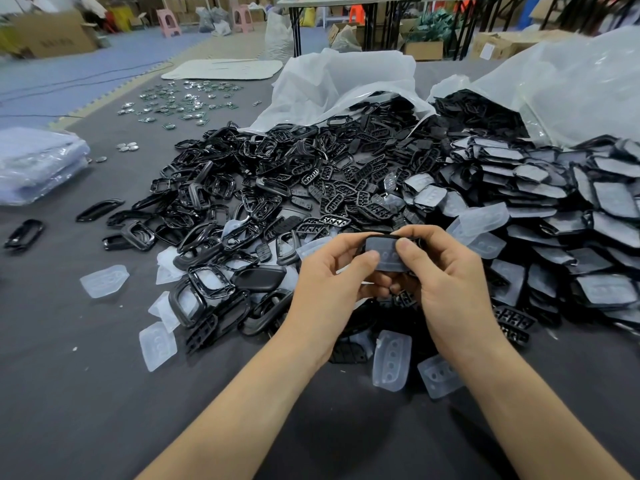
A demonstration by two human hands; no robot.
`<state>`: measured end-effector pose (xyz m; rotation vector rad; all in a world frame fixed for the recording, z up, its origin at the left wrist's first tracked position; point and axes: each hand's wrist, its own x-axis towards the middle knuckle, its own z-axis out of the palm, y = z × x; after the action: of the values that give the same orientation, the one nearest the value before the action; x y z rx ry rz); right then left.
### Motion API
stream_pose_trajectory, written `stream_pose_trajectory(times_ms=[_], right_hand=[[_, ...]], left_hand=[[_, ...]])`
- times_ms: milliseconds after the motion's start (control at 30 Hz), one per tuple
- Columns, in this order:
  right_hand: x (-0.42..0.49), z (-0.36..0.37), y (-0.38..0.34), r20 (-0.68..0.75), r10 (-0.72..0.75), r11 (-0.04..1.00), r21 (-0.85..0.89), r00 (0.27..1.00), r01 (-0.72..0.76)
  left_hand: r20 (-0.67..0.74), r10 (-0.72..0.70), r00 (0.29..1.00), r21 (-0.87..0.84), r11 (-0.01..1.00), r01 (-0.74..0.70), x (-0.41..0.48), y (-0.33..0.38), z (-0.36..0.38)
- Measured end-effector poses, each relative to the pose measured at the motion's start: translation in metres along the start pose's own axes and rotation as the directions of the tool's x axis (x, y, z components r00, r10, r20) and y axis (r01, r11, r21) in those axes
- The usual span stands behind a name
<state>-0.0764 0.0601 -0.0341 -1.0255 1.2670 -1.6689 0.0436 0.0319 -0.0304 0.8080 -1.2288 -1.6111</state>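
Both hands up over the black pile (pixel 311 174): left hand (pixel 329 271) and right hand (pixel 446 271) pinch one clear pad (pixel 388 252) on a black shell, thumbs pressing on top.

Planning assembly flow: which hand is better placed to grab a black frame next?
Likely the left hand: the black frames lie heaped on its side. Both it and the right hand pinch the clear pad.

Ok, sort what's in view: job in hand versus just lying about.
In the job: left hand, right hand, clear pad both pinch, spare clear pads, pile of black frames.
Lying about: round circuit boards, folded plastic stack, cardboard box.
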Motion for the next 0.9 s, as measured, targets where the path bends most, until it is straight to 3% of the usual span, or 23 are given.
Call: stream_pose_trajectory(times_ms=[300, 533, 733, 800, 900], right_hand=[[-0.0012, 0.0004, -0.0011, -0.001, -0.064, 0.998, -0.004, 0.998, 0.064], [-0.0037, 0.0007, 0.0018, -0.072, -0.349, 0.868, -0.402, 0.934, 0.293], [-0.0030, -0.0006, 0.0044, -0.108, -0.332, 0.873, -0.412, 0.937, 0.262], [-0.0031, -0.0004, 0.0030, -0.100, -0.395, 0.843, -0.434, 0.913, 0.317], [-0.0056, 0.0026, 0.0002, -0.053, -0.572, 0.707, -0.538, 0.819, 0.459]], left_hand=[[-0.076, 0.053, 0.996, 0.003, 0.999, -0.053, 0.0022, -0.0018, -0.0020], [-0.080, 0.086, 0.993, -0.033, 0.996, -0.089, 0.0025, -0.0046, -0.0017], [-0.063, 0.122, 0.990, -0.019, 0.992, -0.124, 0.0000, -0.0065, 0.0021], [-0.056, 0.117, 0.992, -0.025, 0.993, -0.119, -0.0011, -0.0070, 0.0033], [-0.045, 0.105, 0.993, -0.077, 0.991, -0.108, -0.0018, -0.0063, 0.0045]])
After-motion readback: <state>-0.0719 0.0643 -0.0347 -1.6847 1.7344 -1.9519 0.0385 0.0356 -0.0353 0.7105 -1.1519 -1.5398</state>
